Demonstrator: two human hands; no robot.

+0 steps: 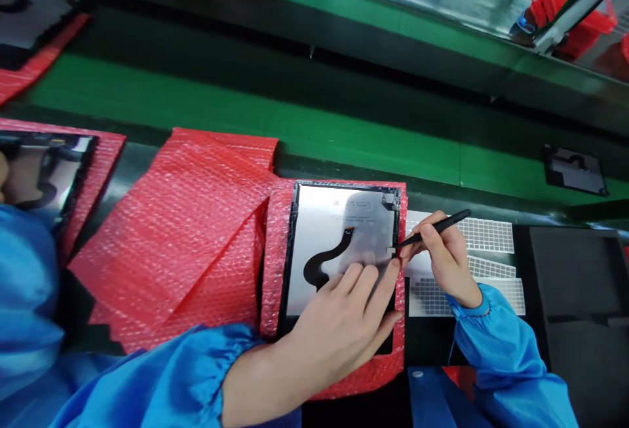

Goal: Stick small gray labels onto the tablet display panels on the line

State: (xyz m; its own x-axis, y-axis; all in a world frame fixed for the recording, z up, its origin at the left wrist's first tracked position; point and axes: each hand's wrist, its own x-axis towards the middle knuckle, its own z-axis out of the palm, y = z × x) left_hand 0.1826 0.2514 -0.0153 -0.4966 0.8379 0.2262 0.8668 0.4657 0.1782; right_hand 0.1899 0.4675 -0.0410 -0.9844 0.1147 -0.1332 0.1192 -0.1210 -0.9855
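Note:
A display panel [319,218] with a silver back and black edges lies on a red bubble-wrap sheet [278,251]. A curved black ribbon cable [327,257] crosses its back. My left hand [339,323] rests over the panel's lower part, fingers spread, the index fingertip by the right edge. In my right hand [445,257] is a black pen-like tool [435,227], its tip at the panel's right edge beside a small pale tab [390,250].
Red bubble-wrap bags [196,218] lie left of the panel. White sheets of small labels [491,236] are at the right, beside a black tray [580,284]. Another panel [576,169] lies on the green conveyor [344,133]. At far left, a co-worker's blue sleeve [24,284] is near a panel.

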